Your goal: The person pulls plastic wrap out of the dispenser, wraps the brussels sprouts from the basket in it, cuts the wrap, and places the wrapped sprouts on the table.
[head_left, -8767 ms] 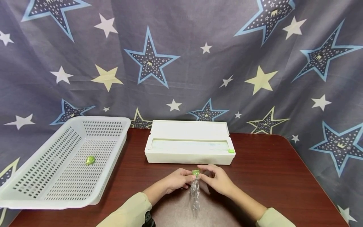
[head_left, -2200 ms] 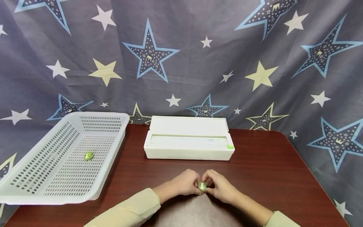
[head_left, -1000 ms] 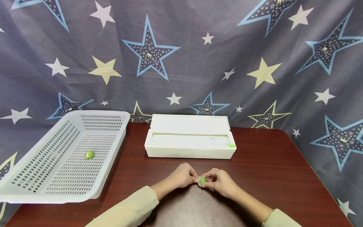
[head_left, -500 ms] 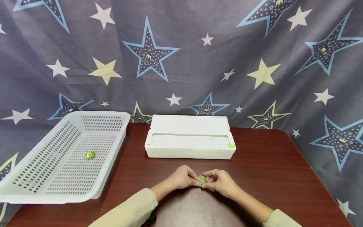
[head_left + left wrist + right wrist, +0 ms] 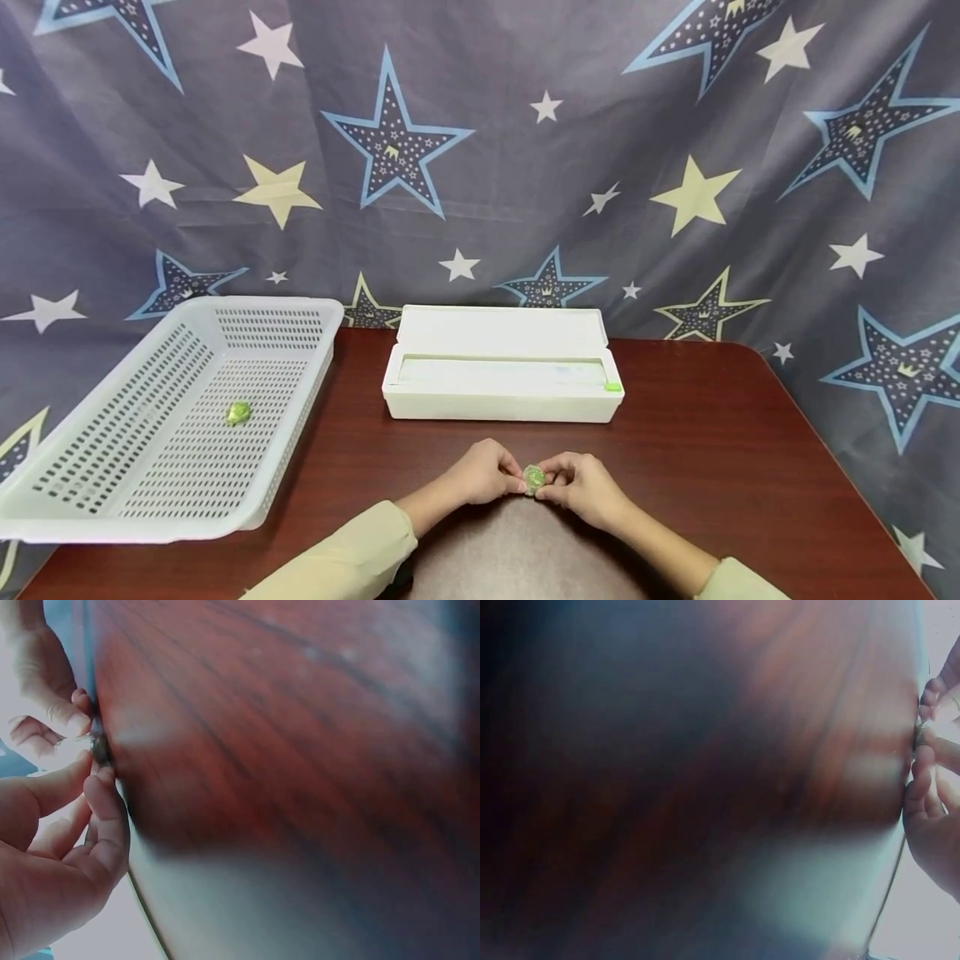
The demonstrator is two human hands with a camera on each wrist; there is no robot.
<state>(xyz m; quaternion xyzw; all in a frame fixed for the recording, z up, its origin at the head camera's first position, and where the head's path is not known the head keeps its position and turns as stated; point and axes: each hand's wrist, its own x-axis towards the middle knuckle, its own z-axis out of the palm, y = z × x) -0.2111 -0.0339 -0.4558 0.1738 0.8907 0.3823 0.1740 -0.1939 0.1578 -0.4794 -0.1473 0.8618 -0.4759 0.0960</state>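
A small green Brussels sprout (image 5: pixel 534 478) in shiny cling film is between my two hands, low over the front middle of the table. My left hand (image 5: pixel 486 472) pinches it from the left with thumb and forefinger. From the other side, my right hand (image 5: pixel 583 487) pinches it with thumb and fingertips. In the left wrist view, the shiny film (image 5: pixel 75 744) shows between the fingertips. The right wrist view catches both hands only at its right edge. A second wrapped Brussels sprout (image 5: pixel 237 412) lies on the floor of the white basket (image 5: pixel 255 492) at left.
Behind my hands stands a long white cling film dispenser (image 5: pixel 498 407), its lid (image 5: pixel 501 329) raised and a green slider (image 5: pixel 612 387) at its right end. All of it rests on a dark red wooden table (image 5: pixel 712 467). A star-patterned curtain (image 5: pixel 480 225) hangs behind.
Earlier a long tail of film hung from the sprout; now the film lies close round it. Over the last second both hands keep pinching it, nearly in place.
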